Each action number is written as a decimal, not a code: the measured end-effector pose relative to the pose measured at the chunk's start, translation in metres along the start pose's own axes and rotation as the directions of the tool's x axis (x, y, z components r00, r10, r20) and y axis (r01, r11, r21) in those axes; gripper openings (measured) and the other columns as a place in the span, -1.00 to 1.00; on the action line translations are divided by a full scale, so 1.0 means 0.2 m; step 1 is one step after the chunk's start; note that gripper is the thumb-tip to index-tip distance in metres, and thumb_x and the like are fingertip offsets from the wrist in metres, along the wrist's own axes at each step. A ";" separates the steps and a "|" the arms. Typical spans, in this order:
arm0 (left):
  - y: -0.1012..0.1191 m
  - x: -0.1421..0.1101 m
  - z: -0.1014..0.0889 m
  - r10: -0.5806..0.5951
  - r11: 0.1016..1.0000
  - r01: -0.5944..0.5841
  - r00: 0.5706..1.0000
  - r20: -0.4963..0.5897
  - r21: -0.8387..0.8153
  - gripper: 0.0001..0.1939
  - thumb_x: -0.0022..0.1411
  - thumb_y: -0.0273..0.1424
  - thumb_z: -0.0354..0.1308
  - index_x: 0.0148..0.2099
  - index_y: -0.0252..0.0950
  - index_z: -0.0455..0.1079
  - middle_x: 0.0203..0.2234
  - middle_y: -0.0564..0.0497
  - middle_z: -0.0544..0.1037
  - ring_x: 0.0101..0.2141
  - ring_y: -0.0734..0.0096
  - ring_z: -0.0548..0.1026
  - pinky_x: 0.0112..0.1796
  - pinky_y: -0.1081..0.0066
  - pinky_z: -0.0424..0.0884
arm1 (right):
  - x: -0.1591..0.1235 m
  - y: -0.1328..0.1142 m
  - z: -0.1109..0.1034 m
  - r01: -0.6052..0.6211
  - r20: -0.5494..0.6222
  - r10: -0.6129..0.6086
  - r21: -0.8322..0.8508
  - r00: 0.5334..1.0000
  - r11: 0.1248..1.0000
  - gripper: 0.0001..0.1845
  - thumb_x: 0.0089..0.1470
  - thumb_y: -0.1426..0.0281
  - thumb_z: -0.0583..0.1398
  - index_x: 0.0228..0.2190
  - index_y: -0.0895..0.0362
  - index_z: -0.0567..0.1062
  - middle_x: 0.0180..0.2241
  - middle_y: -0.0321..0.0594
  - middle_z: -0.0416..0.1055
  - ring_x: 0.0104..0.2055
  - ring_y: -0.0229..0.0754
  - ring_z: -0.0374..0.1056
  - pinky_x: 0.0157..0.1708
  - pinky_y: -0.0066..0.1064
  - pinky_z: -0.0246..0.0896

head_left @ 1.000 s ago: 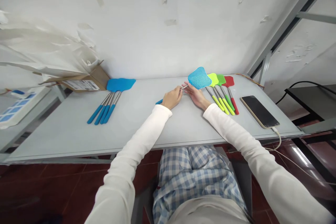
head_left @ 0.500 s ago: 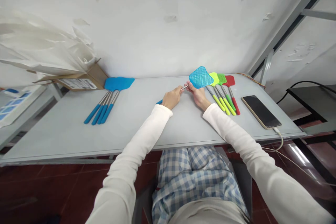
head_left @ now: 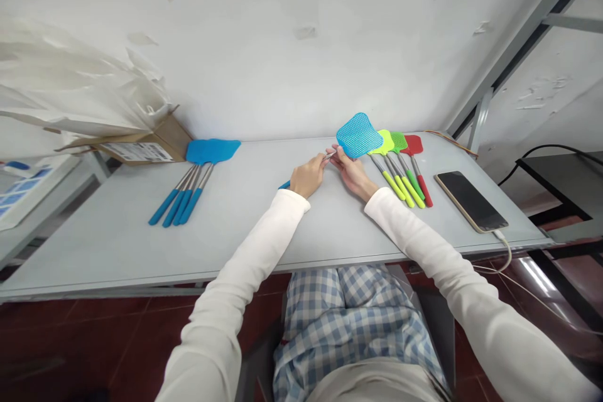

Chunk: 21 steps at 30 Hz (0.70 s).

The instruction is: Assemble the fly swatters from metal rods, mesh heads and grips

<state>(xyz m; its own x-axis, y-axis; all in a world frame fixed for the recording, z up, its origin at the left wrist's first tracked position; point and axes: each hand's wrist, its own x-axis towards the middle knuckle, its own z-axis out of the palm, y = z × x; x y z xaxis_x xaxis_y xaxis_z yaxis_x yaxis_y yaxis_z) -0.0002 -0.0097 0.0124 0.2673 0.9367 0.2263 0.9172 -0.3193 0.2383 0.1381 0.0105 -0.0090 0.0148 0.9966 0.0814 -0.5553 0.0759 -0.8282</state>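
A blue fly swatter (head_left: 359, 136) is held over the middle of the table, its perforated head up and to the right. My left hand (head_left: 307, 176) is closed round its metal shaft, and the blue handle end sticks out behind that hand. Just below the head, my right hand (head_left: 351, 171) grips the shaft, with its fingers partly hidden. Right of it lie yellow-green fly swatters (head_left: 398, 186), a green fly swatter (head_left: 415, 179) and a red fly swatter (head_left: 421, 177), fanned with heads overlapping. Several more blue fly swatters (head_left: 207, 152) lie stacked at the left.
A phone (head_left: 471, 201) with a white charging cable lies at the right of the grey table (head_left: 245, 226). In the back left corner stands a cardboard box (head_left: 164, 138) with white plastic bags (head_left: 85, 81) on it. A white wall (head_left: 245, 56) rises behind the table.
The held swatter's head has tilted and risen slightly, shifting a little left. My right fingers have loosened a bit around the shaft; both hands stay in nearly the same place.
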 end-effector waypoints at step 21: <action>0.09 -0.01 0.00 0.002 0.995 -0.005 1.000 0.029 0.104 -0.47 0.47 -0.21 -0.40 0.30 -0.18 0.17 -0.09 -0.16 0.57 -0.18 0.20 0.58 -0.28 0.36 0.34 | 0.00 0.02 0.09 -0.030 -0.202 0.034 0.024 0.979 0.999 -0.66 0.09 0.13 0.24 -0.54 0.07 0.36 -0.41 -0.29 0.55 -0.27 -0.28 0.42 -0.15 -0.41 0.33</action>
<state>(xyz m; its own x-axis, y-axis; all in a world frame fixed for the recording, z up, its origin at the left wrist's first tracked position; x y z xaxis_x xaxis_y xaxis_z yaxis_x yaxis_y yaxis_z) 0.0155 -0.0173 0.0152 0.2777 0.9398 0.1992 0.9417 -0.3073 0.1373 0.1204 0.0109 -0.0018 0.1636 0.9846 -0.0612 -0.5751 0.0448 -0.8169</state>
